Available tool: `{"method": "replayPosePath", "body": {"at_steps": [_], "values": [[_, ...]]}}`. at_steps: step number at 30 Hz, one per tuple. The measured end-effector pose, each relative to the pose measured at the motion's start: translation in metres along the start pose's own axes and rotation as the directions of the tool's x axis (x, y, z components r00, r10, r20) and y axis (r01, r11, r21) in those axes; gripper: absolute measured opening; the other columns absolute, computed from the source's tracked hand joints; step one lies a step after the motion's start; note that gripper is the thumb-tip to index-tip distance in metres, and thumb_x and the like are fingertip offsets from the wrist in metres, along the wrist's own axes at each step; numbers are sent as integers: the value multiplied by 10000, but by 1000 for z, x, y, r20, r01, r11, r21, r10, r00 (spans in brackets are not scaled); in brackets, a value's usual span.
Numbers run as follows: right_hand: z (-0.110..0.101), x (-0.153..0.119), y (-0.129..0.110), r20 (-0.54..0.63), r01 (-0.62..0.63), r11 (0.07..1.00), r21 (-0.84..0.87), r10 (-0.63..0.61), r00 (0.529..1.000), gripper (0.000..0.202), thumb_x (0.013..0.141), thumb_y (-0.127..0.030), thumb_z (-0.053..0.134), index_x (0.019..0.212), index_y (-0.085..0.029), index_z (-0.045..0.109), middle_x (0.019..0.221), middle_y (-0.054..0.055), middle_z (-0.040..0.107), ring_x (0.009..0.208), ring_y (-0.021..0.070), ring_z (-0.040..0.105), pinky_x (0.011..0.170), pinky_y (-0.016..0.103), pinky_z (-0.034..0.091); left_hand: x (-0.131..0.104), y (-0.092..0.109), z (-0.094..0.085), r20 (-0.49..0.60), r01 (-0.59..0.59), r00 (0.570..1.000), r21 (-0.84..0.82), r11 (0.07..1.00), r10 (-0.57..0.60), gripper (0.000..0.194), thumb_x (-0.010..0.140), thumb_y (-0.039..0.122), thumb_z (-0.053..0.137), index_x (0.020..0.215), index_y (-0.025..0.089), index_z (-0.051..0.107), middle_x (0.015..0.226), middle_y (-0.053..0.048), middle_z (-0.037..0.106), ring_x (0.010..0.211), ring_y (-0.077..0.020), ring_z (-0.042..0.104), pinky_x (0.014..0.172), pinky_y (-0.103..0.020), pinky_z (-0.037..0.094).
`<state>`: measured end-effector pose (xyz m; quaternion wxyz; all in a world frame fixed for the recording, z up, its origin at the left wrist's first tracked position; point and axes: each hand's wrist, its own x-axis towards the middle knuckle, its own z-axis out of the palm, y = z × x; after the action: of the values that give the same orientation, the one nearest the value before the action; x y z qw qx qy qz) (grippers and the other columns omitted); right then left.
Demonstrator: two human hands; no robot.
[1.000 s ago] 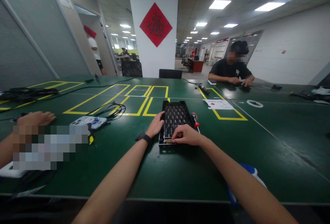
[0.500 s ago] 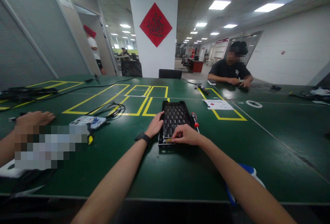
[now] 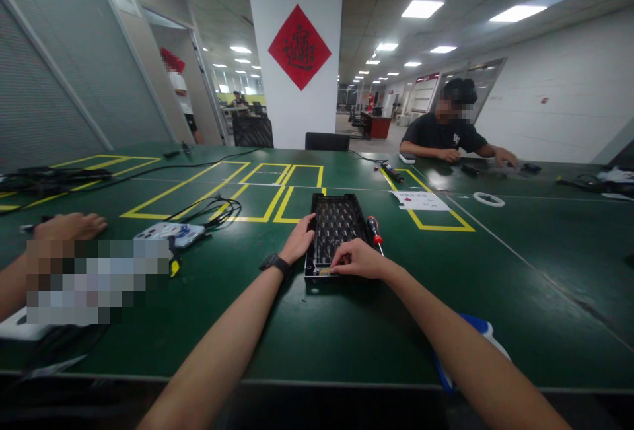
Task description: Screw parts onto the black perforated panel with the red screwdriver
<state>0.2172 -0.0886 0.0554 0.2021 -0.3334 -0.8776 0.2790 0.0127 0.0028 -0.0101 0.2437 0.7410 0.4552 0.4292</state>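
Note:
A black rectangular case (image 3: 339,225) lies on the green table, with rows of shiny bumps or cells inside. My left hand (image 3: 298,238) grips its left side, thumb stretched along the edge and the other fingers largely hidden. My right hand (image 3: 359,258) is over the near right corner of the case, thumb and fingers pinched together by a small yellowish patch (image 3: 325,271). Whatever sits in that pinch is too small to make out. Just right of the case lies a red-and-black screwdriver (image 3: 375,230), its shaft partly behind my right hand.
On the left are a phone (image 3: 171,234), black cables (image 3: 225,209) and another person's hand (image 3: 74,226). Ahead right lie a white paper sheet (image 3: 420,201), a white ring (image 3: 488,199) and a dark tool (image 3: 393,174). A blue-and-white object (image 3: 475,324) is partly under my right forearm. A person (image 3: 446,133) sits opposite.
The person opposite has moved one hand outward to the right across the table. My hands and the case have stayed almost still.

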Motion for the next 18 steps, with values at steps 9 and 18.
{"method": "replayPosePath", "body": {"at_steps": [9, 18], "values": [[0, 0, 0, -2, -2, 1000, 2, 2, 1000, 271, 713, -372, 632, 813, -129, 697, 751, 42, 647, 605, 86, 500, 552, 199, 371, 0, 0, 0, 6, -2, 1000, 7, 1000, 1, 573, 702, 130, 386, 1275, 144, 396, 1306, -90, 430, 1217, -205, 371, 1067, -381, 249], [0, 0, -1, 13, -34, 999, -1, 34, 999, 282, 720, -379, 621, 830, -131, 699, 718, 37, 645, 585, 85, 497, 536, 196, 362, -1, 4, -1, 6, -4, 1000, 21, 1000, 4, 565, 704, 132, 388, 1268, 133, 404, 1284, -95, 448, 1206, -204, 385, 1063, -379, 257]]}}
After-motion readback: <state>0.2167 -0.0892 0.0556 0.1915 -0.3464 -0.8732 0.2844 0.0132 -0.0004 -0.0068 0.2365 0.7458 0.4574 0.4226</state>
